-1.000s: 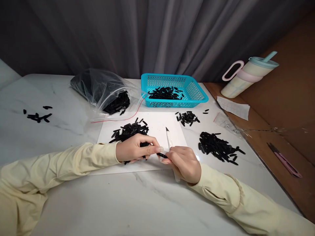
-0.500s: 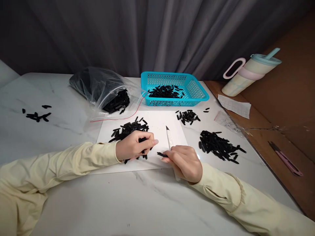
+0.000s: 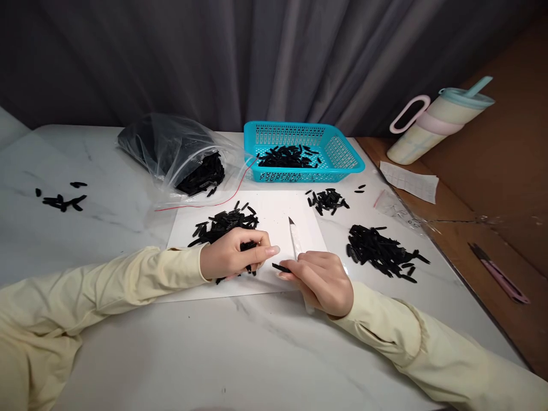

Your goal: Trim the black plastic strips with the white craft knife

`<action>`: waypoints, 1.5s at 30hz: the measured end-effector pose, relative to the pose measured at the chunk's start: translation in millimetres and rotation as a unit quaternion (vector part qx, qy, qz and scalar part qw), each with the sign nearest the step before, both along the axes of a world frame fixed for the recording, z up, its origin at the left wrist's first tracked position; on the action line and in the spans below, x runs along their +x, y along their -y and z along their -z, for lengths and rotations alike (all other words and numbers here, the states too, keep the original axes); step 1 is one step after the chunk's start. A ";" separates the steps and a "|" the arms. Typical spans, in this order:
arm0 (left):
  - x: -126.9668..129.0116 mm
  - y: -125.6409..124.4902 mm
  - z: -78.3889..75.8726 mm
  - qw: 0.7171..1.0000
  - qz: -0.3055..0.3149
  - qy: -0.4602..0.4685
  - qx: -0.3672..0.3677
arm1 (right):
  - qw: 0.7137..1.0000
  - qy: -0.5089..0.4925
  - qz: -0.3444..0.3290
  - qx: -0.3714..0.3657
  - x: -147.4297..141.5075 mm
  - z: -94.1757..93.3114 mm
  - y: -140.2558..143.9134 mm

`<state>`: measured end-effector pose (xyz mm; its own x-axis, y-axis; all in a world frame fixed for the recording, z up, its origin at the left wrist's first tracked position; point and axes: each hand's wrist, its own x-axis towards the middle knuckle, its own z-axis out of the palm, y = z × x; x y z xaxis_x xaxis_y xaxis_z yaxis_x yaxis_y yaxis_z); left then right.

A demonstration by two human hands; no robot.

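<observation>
Black plastic pieces [image 3: 222, 224] lie heaped on white paper [image 3: 274, 212]; our left hand [image 3: 233, 258] curls closed over some. Our right hand [image 3: 323, 281] grips a white knife [image 3: 294, 238] and pinches one piece [image 3: 281, 268].

This looks like a small hand-assembly or piecework station set up in a home-like room, not a factory floor. A white marble-pattern worktop [image 3: 257, 354] carries sorted heaps of small black plastic pieces [image 3: 377, 251], a turquoise slotted basket [image 3: 342, 157] holding more of them, and a clear zip bag [image 3: 171, 148] of bulk stock. A white sheet [image 3: 278, 217] serves as a cutting mat, with a craft knife [image 3: 295, 240] on it. Grey curtains [image 3: 257, 57] close off the back. To the side sit a brown wooden surface [image 3: 492, 188], a lidded tumbler with straw [image 3: 436, 123], a paper slip [image 3: 411, 180] and pink thread snips [image 3: 499, 274].
</observation>
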<state>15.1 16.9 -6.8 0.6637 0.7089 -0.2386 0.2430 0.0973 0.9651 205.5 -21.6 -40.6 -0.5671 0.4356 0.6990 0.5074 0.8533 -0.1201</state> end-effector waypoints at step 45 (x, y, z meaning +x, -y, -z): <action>0.6 -4.0 5.7 0.998 0.026 0.012 -0.055 | 0.886 0.297 0.349 0.077 134.8 -29.5 24.2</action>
